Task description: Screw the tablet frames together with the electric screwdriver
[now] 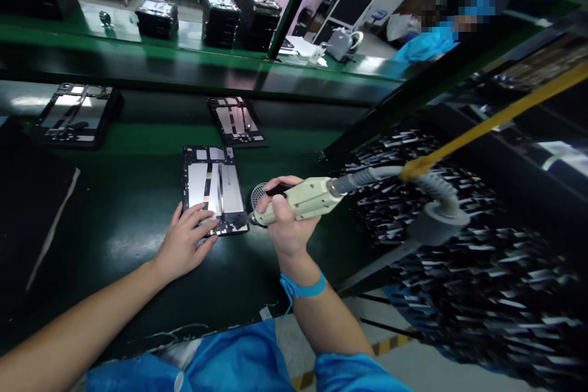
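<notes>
An opened tablet [231,187] lies on the dark green bench with its inner side up, showing silver panels and flat ribbon strips. My left hand [188,244] rests on its lower left corner, fingers stretched out and apart. In my right hand [288,223] is a pale green electric screwdriver [315,197], gripped around its body and tilted. Its tip reaches the tablet's lower right corner; whether it touches a screw is too small to tell. Just behind that tip, a round mesh-topped container [258,195] is partly covered by my right hand.
Another opened tablet [236,121] lies farther back, and stacked ones [76,115] sit at the left. Several tablet stacks [220,18] stand on the raised shelf. A cable with a yellow strap [441,153] runs right, above a heap of dark strips [482,294]. Two people are beyond.
</notes>
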A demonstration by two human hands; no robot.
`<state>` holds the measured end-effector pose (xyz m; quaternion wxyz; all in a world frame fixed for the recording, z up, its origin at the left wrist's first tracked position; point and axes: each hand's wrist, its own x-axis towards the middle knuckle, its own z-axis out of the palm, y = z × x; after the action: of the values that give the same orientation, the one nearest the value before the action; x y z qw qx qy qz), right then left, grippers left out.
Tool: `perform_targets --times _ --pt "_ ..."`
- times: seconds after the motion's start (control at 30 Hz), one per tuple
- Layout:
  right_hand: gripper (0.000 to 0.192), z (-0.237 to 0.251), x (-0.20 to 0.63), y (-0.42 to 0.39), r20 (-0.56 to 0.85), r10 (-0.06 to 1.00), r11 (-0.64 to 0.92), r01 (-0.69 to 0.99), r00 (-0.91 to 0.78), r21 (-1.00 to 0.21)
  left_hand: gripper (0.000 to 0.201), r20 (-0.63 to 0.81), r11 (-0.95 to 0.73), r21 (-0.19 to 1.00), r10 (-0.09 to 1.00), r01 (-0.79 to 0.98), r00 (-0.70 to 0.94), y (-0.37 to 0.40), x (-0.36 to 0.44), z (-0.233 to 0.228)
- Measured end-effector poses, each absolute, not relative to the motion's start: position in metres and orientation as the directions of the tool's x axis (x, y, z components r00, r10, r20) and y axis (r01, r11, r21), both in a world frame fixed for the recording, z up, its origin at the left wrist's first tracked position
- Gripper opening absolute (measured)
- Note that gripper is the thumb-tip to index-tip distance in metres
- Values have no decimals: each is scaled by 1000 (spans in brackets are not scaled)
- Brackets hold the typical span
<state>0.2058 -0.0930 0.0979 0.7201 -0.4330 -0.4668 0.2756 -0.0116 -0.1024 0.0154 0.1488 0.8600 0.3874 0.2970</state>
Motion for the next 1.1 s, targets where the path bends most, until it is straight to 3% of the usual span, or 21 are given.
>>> perform_targets --times 0.23,0.63,1.1 --pt "23 88 166 -97 382 906 404 -109 182 -908 35 383 -654 514 754 555 533 -103 -13 13" --pt "27 79 154 -101 417 903 428 -157 98 -890 33 345 -625 544 775 560 530 -103 -11 20" --pt "29 71 154 -99 401 909 413 -127 111 -902 33 345 -621 551 777 557 526 -102 -11 18"
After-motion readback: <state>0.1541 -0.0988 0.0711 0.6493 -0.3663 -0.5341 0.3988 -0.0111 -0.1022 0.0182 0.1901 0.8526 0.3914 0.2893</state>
